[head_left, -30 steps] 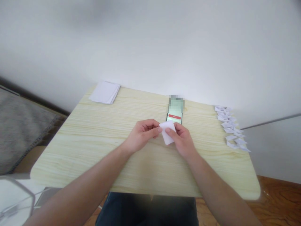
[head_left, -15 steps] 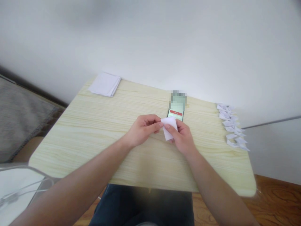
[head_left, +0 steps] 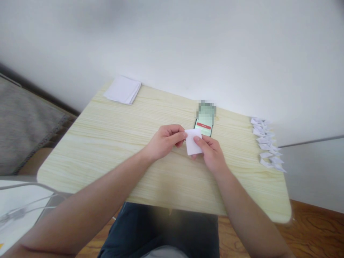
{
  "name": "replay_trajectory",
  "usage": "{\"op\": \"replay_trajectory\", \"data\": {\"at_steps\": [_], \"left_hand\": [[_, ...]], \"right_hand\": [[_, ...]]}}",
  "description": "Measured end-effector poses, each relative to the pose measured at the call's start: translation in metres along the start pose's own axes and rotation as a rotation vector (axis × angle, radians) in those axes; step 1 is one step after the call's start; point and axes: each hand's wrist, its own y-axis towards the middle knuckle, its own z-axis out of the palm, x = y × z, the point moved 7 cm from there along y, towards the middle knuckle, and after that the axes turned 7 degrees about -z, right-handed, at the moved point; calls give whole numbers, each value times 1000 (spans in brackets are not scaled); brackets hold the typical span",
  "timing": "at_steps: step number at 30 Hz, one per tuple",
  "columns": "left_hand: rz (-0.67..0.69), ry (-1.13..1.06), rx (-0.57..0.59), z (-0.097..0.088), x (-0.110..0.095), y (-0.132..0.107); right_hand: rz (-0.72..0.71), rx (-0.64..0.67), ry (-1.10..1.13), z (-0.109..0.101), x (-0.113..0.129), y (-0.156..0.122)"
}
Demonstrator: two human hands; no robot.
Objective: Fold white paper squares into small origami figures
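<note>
A smooth, squarish white paper (head_left: pixel 191 145) is being held over a wood-grained table (head_left: pixel 107 136), its upper left corner being pinched by the curled left hand (head_left: pixel 169 140), its right side being clasped by the right hand (head_left: pixel 213 153). A phone (head_left: pixel 203 126) is being partly hidden behind it; the table's right edge is being lined by angular folded papers (head_left: pixel 264 141).

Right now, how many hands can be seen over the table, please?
2. The left hand is at the upper left corner of the small white paper; the right hand holds the paper's right side. Some fingers are hidden, but both hands show clearly.
</note>
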Motion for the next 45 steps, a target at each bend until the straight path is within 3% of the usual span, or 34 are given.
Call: {"op": "replay_trajectory", "data": {"at_steps": [45], "left_hand": [[30,-34,86,5,-3,-1]], "right_hand": [[25,-26,-121,1,3,-2]]}}
